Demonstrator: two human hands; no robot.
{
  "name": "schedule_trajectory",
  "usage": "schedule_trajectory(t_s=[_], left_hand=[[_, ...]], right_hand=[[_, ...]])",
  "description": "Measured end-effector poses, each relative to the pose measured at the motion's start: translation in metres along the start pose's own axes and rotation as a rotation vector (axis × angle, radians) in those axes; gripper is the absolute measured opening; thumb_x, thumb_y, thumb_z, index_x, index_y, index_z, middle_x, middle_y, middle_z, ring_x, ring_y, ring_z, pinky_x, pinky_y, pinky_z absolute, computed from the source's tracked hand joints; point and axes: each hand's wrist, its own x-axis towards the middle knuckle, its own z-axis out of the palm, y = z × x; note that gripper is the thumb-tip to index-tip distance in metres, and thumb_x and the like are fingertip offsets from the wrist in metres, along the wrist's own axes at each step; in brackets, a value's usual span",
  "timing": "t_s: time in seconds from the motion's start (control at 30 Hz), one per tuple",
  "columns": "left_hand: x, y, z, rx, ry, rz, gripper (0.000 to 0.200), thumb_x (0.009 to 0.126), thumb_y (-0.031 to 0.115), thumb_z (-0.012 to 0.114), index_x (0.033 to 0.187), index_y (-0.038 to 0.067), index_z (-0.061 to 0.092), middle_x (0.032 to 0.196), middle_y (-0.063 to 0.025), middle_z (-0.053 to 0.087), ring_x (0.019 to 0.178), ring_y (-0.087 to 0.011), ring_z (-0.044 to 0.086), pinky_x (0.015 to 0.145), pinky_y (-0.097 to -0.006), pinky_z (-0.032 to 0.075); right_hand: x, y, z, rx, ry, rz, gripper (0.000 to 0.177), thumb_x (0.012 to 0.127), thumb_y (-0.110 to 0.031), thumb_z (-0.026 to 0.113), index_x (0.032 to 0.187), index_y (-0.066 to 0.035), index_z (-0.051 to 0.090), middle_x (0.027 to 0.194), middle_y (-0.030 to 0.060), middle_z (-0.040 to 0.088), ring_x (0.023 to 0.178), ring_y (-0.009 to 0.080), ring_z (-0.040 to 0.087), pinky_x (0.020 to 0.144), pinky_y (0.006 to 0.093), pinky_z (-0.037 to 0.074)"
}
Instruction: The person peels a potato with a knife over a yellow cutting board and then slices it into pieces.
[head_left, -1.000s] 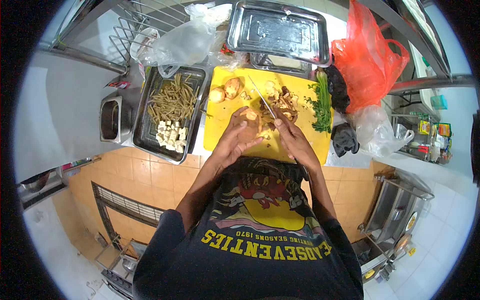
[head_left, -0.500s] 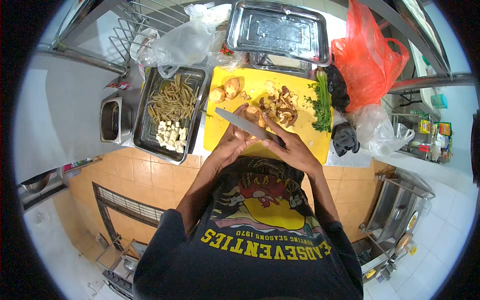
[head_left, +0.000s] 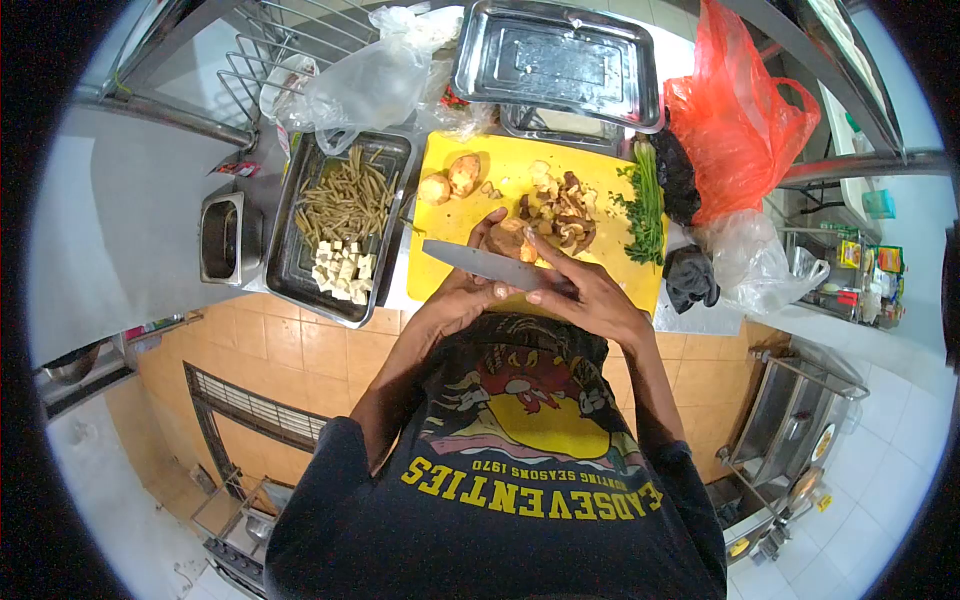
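My left hand point(head_left: 458, 302) is closed around a partly peeled potato point(head_left: 508, 240), low over the yellow cutting board point(head_left: 455, 225). In my right hand point(head_left: 598, 302) is a kitchen knife point(head_left: 480, 262), its wide blade pointing left across the near side of the potato. Some of the right fingers reach along the potato's right side. A heap of brown and pale peelings point(head_left: 565, 215) lies just beyond. Two pale potatoes point(head_left: 464, 174) rest at the board's far left, and a bunch of green herbs point(head_left: 645, 205) lies along its right edge.
Left of the board, a metal tray point(head_left: 290, 275) holds cut green beans point(head_left: 350, 200) and white cubes point(head_left: 343, 272). Beside it stands a small steel container point(head_left: 228, 240). Another tray point(head_left: 556, 65) is behind the board. Red point(head_left: 735, 120) and clear plastic bags point(head_left: 755, 250) crowd the right.
The potato has turned in my left hand and shows more brown skin. The knife has shifted slightly left and down, with its blade now flatter.
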Motion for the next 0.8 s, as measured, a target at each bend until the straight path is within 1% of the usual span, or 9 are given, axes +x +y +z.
schedule_trajectory(t_s=[0.07,0.13,0.27,0.33,0.37,0.43,0.57,0.63,0.8], left_hand=[[0.001,0.000,0.002,0.004,0.005,-0.008,0.098,0.079,0.004,0.076,0.151,0.021,0.012,0.124,-0.0035,0.048,0.108,-0.0144,0.054,0.095,-0.0298,0.044],[0.002,0.000,0.002,-0.009,0.009,0.002,0.100,0.077,0.004,0.078,0.151,0.022,0.013,0.125,-0.0038,0.048,0.107,-0.0134,0.054,0.091,-0.0283,0.044],[0.001,-0.002,0.001,-0.023,0.005,-0.015,0.101,0.076,0.004,0.079,0.151,0.021,0.012,0.128,-0.0038,0.046,0.107,-0.0143,0.053,0.091,-0.0291,0.044],[0.001,-0.003,0.001,0.024,0.038,0.013,0.101,0.075,0.004,0.079,0.150,0.019,0.013,0.134,-0.0055,0.043,0.113,-0.0171,0.052,0.094,-0.0308,0.044],[0.002,-0.003,0.000,0.023,0.038,0.014,0.101,0.075,0.004,0.079,0.150,0.019,0.013,0.134,-0.0055,0.043,0.113,-0.0171,0.052,0.094,-0.0308,0.044],[0.003,-0.004,-0.001,0.231,0.049,0.118,0.098,0.076,0.002,0.077,0.150,0.018,0.014,0.140,-0.0082,0.038,0.120,-0.0205,0.048,0.099,-0.0329,0.042],[0.001,0.001,0.009,0.235,0.076,0.066,0.094,0.078,0.001,0.075,0.149,0.016,0.016,0.140,-0.0105,0.038,0.125,-0.0216,0.045,0.103,-0.0355,0.039],[0.003,-0.006,0.003,0.283,0.102,0.131,0.089,0.080,0.003,0.072,0.148,0.014,0.016,0.137,-0.0110,0.043,0.124,-0.0210,0.046,0.104,-0.0368,0.038],[0.001,-0.014,0.000,0.307,0.160,0.162,0.084,0.081,0.005,0.072,0.147,0.010,0.020,0.137,-0.0110,0.042,0.124,-0.0205,0.045,0.103,-0.0362,0.038]], right_hand=[[0.000,0.003,0.001,0.012,-0.002,-0.007,0.073,0.090,-0.040,0.064,0.151,-0.021,0.027,0.132,0.0219,0.054,0.111,0.0349,0.060,0.095,0.0416,0.047],[0.000,0.006,0.002,-0.022,0.044,-0.037,0.073,0.089,-0.030,0.068,0.150,-0.021,0.030,0.114,0.0231,0.064,0.096,0.0231,0.064,0.087,0.0359,0.050],[-0.001,0.004,0.000,-0.079,0.047,-0.053,0.073,0.089,-0.030,0.068,0.150,-0.020,0.030,0.113,0.0213,0.065,0.096,0.0230,0.064,0.086,0.0357,0.050],[-0.001,0.002,-0.002,-0.082,0.018,-0.038,0.071,0.090,-0.042,0.064,0.149,-0.018,0.032,0.134,0.0215,0.053,0.115,0.0360,0.058,0.097,0.0404,0.045],[-0.001,0.001,-0.002,-0.082,0.019,-0.038,0.071,0.090,-0.042,0.064,0.149,-0.018,0.032,0.134,0.0215,0.053,0.115,0.0360,0.058,0.097,0.0404,0.045],[-0.001,-0.004,-0.002,-0.084,0.007,-0.020,0.070,0.089,-0.041,0.065,0.148,-0.018,0.034,0.133,0.0212,0.054,0.114,0.0359,0.059,0.095,0.0406,0.045],[-0.002,-0.011,-0.003,-0.108,0.003,0.016,0.069,0.088,-0.040,0.066,0.147,-0.019,0.036,0.131,0.0213,0.056,0.110,0.0367,0.060,0.093,0.0409,0.046],[-0.001,-0.005,0.001,-0.145,0.106,-0.114,0.065,0.088,-0.041,0.065,0.145,-0.020,0.040,0.126,0.0208,0.059,0.106,0.0378,0.061,0.090,0.0409,0.047],[-0.001,-0.001,0.010,-0.152,0.145,-0.082,0.059,0.089,-0.041,0.064,0.142,-0.021,0.046,0.117,0.0199,0.064,0.099,0.0387,0.063,0.085,0.0409,0.050]])
